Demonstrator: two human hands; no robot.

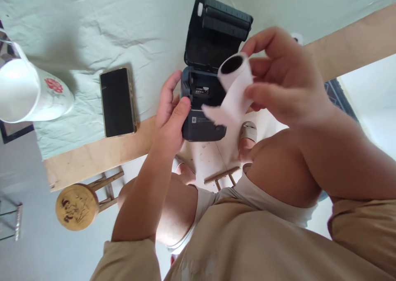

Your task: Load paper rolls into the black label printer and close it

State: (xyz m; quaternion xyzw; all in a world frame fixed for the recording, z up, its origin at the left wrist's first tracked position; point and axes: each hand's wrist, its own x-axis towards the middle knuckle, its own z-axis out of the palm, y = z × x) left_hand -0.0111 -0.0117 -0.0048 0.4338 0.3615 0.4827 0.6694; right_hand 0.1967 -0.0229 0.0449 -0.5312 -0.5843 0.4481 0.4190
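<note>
My left hand grips the left side of a dark portable receipt printer, thumb on its front edge. The printer's lid stands swung up, baring the hollow paper bay with a small white label inside. Just right of and above that bay, my right hand pinches a small roll of white paper between thumb and fingers. The roll's dark core faces up and left, and a loose torn end hangs toward the printer. Part of the bay is hidden behind the paper.
A phone lies on the pale green tablecloth, left of the printer. Further left is a white mug with a red pattern. Another small white roll sits behind my right hand. Below the wooden table edge stands a round stool.
</note>
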